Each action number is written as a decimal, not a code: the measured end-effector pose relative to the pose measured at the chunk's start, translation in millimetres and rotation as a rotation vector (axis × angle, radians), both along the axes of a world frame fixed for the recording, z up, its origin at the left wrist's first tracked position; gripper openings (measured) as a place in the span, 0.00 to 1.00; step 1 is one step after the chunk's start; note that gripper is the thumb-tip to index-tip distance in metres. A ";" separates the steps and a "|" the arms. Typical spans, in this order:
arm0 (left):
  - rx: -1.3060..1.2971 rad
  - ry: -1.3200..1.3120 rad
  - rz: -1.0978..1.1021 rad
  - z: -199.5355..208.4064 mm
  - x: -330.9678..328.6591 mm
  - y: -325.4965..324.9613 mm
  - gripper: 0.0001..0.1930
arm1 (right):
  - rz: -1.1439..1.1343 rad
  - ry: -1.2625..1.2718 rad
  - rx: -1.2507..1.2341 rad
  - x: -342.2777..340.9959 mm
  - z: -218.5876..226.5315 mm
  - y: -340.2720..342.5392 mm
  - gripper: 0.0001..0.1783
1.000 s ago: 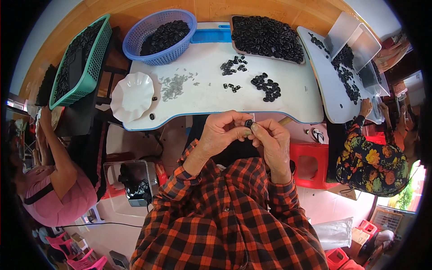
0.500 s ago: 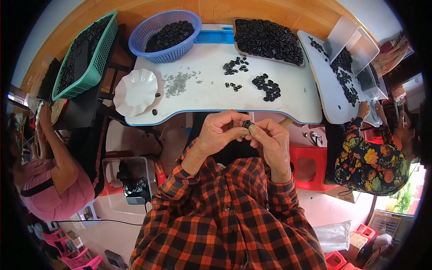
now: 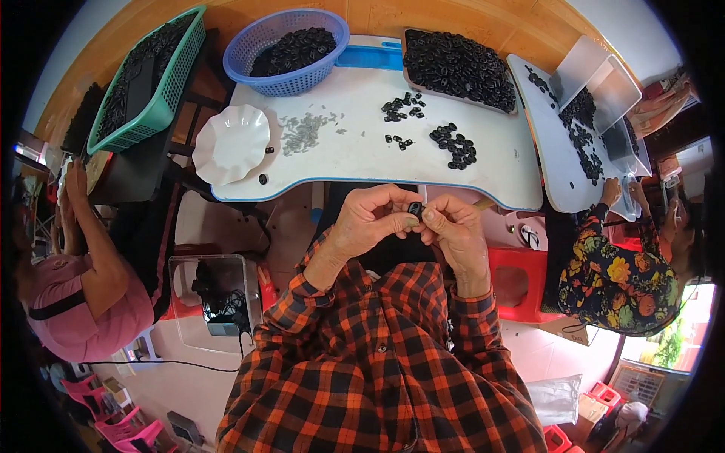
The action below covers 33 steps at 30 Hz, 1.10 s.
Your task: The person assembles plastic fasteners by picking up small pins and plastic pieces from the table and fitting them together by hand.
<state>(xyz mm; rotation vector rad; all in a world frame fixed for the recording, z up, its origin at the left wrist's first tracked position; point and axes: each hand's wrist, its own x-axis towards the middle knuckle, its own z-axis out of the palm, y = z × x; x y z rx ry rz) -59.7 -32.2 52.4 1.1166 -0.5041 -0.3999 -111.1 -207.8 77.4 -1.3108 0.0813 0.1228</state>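
A small black oval part (image 3: 414,209) is pinched between thumb and fingers of my left hand (image 3: 371,219), just off the table's front edge. My right hand (image 3: 457,228) meets it from the other side, its thumb and forefinger pressed together at the part's edge; whether they grip anything of their own I cannot make out. Beyond my hands, similar black parts lie in loose groups on the white table (image 3: 340,162): a larger group (image 3: 453,146) at right, another (image 3: 403,107) behind, and a few pieces (image 3: 398,141) between. Small clear pieces (image 3: 303,133) are scattered at left.
A scalloped white dish (image 3: 234,143) sits at the table's left. Behind stand a blue basket (image 3: 285,83) and a tray (image 3: 458,69), both heaped with black parts. A green basket (image 3: 151,98) is far left. Co-workers sit on both sides, one in pink (image 3: 91,302), one in floral (image 3: 615,272).
The black part has turned, showing more of its face between my fingers. My right fingertips have shifted slightly away from it. The whole view has moved a little.
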 end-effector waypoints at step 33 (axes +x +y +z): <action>0.058 -0.084 0.025 -14.6 2.6 9.6 0.12 | 0.057 0.116 0.067 13.2 -11.9 12.3 0.08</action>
